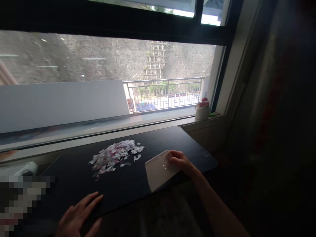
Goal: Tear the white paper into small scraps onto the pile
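A white flat plastic piece [160,172], roughly four-sided and with a few small bright spots, is gripped at its upper right corner by my right hand [181,161]. My thumb lies on its face and the fingers go around the edge. It is over the front right part of the dark tabletop [125,191]; whether it touches the surface I cannot tell. A heap of small white and pinkish paper pieces [116,154] lies left of it, with several strays around. My left hand [79,214], fingers apart and holding nothing, is at the table's front edge, nearest the heap.
Behind the table runs a windowsill [158,126] under a wide window. A white container with a reddish top [202,110] stands on the sill at the right. A pale device [21,169] is at the far left. Dark curtain-like fabric [269,98] hangs on the right.
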Action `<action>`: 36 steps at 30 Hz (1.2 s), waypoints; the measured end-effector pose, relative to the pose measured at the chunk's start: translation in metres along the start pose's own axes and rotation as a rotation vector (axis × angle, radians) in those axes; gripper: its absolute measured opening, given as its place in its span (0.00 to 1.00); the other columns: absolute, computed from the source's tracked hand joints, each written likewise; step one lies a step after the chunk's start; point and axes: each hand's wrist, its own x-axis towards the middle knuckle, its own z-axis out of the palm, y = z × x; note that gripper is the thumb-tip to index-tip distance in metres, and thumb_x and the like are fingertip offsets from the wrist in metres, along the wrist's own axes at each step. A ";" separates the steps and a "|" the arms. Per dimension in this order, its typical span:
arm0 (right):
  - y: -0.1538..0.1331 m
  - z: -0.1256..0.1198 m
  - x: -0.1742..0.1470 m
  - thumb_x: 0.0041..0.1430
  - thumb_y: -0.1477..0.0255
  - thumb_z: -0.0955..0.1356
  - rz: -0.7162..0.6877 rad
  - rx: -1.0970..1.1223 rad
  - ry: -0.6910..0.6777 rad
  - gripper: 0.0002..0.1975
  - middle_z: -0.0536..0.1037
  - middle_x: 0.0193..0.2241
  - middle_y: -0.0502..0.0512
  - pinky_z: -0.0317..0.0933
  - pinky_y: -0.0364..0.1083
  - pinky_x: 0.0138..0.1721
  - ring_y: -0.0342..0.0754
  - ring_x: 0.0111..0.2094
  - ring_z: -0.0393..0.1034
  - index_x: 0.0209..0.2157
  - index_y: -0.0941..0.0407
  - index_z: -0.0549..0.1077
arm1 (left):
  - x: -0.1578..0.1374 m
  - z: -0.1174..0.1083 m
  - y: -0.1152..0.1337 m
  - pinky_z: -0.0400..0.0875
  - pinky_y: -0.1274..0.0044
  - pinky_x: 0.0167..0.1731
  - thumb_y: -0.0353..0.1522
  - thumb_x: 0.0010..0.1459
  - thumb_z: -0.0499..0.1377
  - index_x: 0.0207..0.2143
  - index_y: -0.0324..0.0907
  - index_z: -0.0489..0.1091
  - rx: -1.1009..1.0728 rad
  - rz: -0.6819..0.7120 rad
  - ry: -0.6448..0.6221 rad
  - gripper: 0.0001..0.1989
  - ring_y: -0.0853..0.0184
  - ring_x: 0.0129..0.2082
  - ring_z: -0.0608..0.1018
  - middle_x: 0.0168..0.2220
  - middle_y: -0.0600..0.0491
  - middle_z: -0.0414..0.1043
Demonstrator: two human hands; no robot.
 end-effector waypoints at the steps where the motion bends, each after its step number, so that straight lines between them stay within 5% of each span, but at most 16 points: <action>1: 0.002 0.000 0.000 0.45 0.71 0.68 -0.008 0.012 0.019 0.06 0.75 0.23 0.47 0.60 0.41 0.28 0.44 0.26 0.69 0.27 0.57 0.76 | 0.001 -0.003 0.004 0.62 0.57 0.54 0.42 0.54 0.53 0.53 0.58 0.65 0.023 -0.001 -0.022 0.23 0.56 0.51 0.74 0.54 0.56 0.69; 8: 0.017 0.008 0.029 0.44 0.57 0.73 -0.026 0.011 0.203 0.20 0.80 0.29 0.54 0.67 0.48 0.32 0.52 0.31 0.76 0.34 0.57 0.76 | 0.009 -0.016 0.024 0.66 0.59 0.52 0.41 0.53 0.54 0.53 0.56 0.66 0.084 -0.023 -0.041 0.23 0.58 0.51 0.74 0.54 0.54 0.71; 14: 0.012 0.031 0.057 0.40 0.53 0.74 -0.039 0.029 0.155 0.24 0.80 0.29 0.54 0.70 0.50 0.34 0.53 0.32 0.76 0.34 0.57 0.75 | 0.010 -0.021 0.028 0.65 0.61 0.53 0.39 0.52 0.56 0.53 0.55 0.67 0.071 -0.052 -0.085 0.23 0.59 0.52 0.73 0.54 0.53 0.71; 23: 0.014 0.031 0.043 0.47 0.57 0.71 -0.054 -0.005 0.223 0.19 0.79 0.29 0.55 0.69 0.49 0.30 0.52 0.31 0.74 0.35 0.57 0.75 | 0.011 -0.019 0.032 0.66 0.58 0.51 0.38 0.53 0.55 0.53 0.55 0.67 0.059 -0.040 -0.037 0.23 0.57 0.52 0.74 0.54 0.53 0.71; 36: 0.012 0.069 0.038 0.47 0.52 0.71 -0.087 -0.039 0.075 0.23 0.80 0.31 0.57 0.70 0.52 0.31 0.56 0.32 0.76 0.36 0.56 0.75 | 0.012 -0.022 0.042 0.62 0.59 0.55 0.36 0.52 0.56 0.53 0.54 0.67 0.043 -0.084 -0.071 0.24 0.58 0.53 0.72 0.55 0.52 0.70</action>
